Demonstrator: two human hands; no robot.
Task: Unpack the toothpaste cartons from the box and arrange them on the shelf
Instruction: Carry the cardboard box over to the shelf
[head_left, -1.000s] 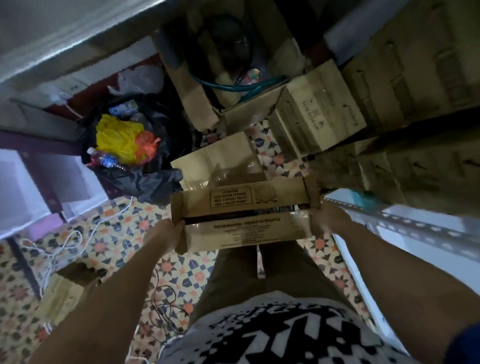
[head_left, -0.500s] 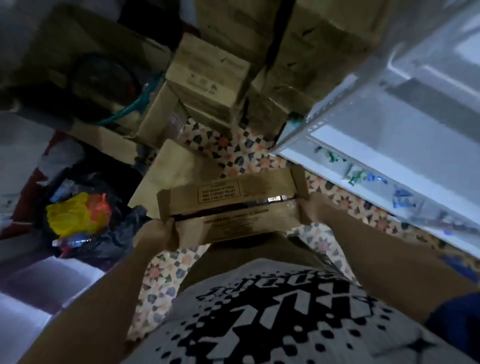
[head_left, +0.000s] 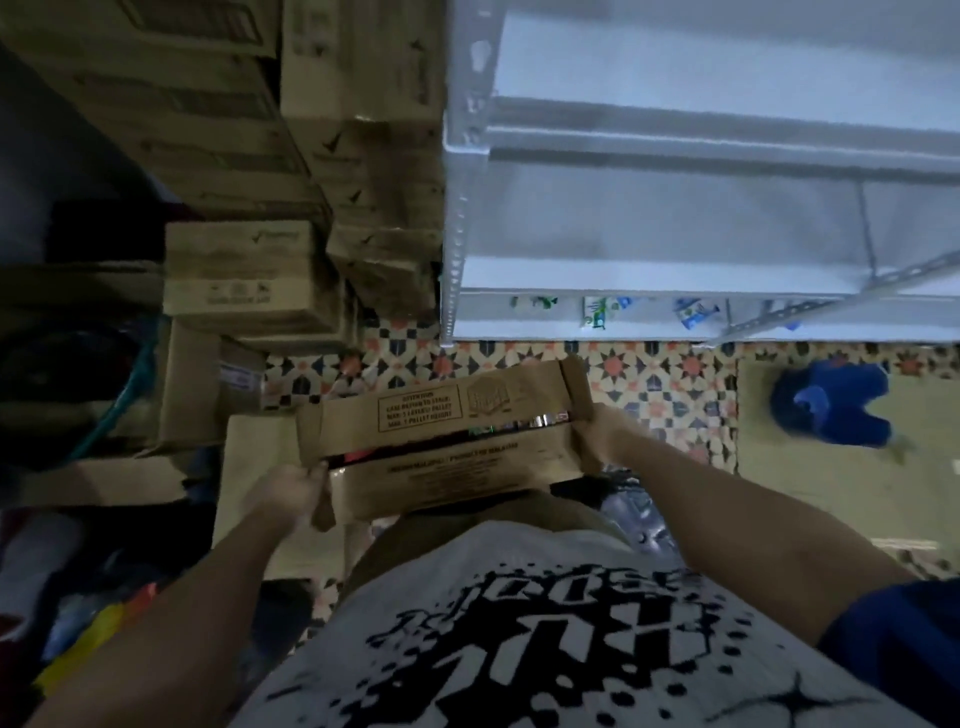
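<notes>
At the far left, stacked cardboard boxes (head_left: 244, 270) are seen piled in a dim corner, rising above the patterned floor tiles (head_left: 670, 384). Lower down, the left hand (head_left: 283, 496) is curled round the left end of the box (head_left: 447, 441), with its fingers wrapped against the end flap and the thumb side towards the body. The box is held level in front of the waist, its long side running from one hand to the other and tilted slightly upward to the right. Its top flaps are parted along the middle, and through the narrow gap a strip of the toothpaste cartons (head_left: 524, 422) is glimpsed; their number cannot be told. Printed black text is carried on the far flap. The right end of the box is gripped by the right hand (head_left: 605, 439), fingers closed over the corner and the end flap. Above and to the right, the white metal shelf (head_left: 675, 130) is seen, well apart from the box, with a few small packets (head_left: 602, 310) lying under its lowest board. At the far right, a blue cloth (head_left: 836, 410) lies on flattened cardboard on the floor.
</notes>
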